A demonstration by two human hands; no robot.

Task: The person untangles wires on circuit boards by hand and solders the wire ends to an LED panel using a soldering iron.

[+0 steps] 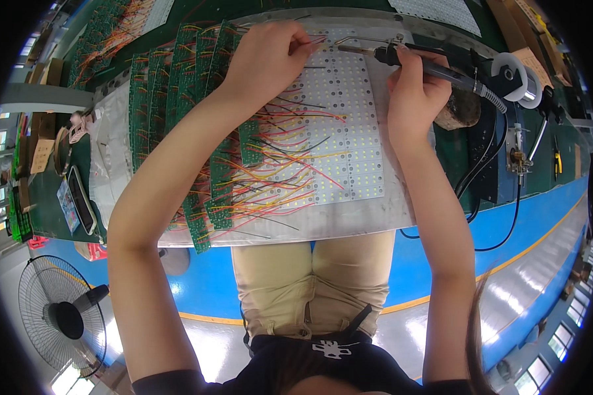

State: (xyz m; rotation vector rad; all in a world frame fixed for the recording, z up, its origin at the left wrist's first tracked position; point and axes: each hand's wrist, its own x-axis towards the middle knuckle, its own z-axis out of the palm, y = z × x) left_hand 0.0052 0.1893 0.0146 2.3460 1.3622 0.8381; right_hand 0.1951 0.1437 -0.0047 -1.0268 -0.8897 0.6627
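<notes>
My right hand (416, 92) grips a black soldering iron (464, 80), with a thin metal solder guide tube running alongside its tip. The iron points left over the top of a white LED panel (359, 148) dotted with small yellowish LEDs. Close to that tip, my left hand (270, 56) pinches a thin red wire (319, 39) at the panel's upper edge. Beneath my left forearm lie rows of narrow green circuit boards (178, 89), overlapping one another. Red, yellow and black wires (290, 168) fan out from them across the panel.
At right stand a solder spool (517, 76) on a holder, a round brown block (460, 110) and black cables (484, 168). A phone (81, 197) rests at the table's left edge. More wired green boards (105, 39) lie far left. A floor fan (62, 316) stands lower left.
</notes>
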